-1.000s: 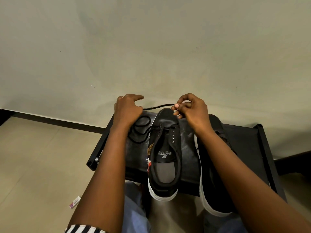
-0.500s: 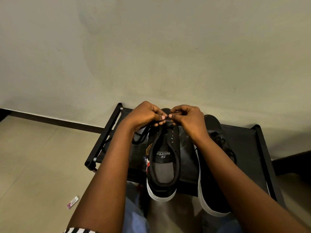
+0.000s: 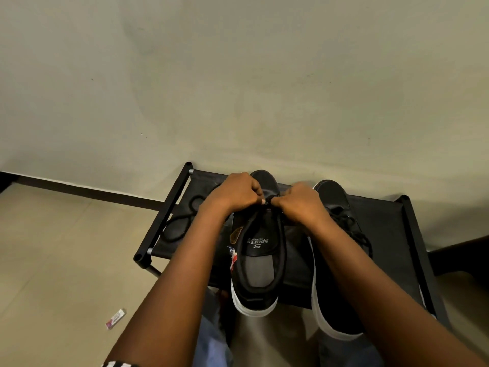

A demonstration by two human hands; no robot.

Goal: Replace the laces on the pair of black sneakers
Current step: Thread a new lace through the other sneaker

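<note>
lacing the near sneaker [image 3: 258, 250], toe eyelets.
left hand [image 3: 235, 193] and right hand [image 3: 301, 205] both pinch the lace [image 3: 267, 202] above its tongue; next, likely threading it through.

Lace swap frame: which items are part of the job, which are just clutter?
Job:
- left hand and right hand, pinching a black lace over the nearer sneaker
- second sneaker, laced
- loose black lace on the black rack

Lying about:
- small wrapper on the floor
</note>
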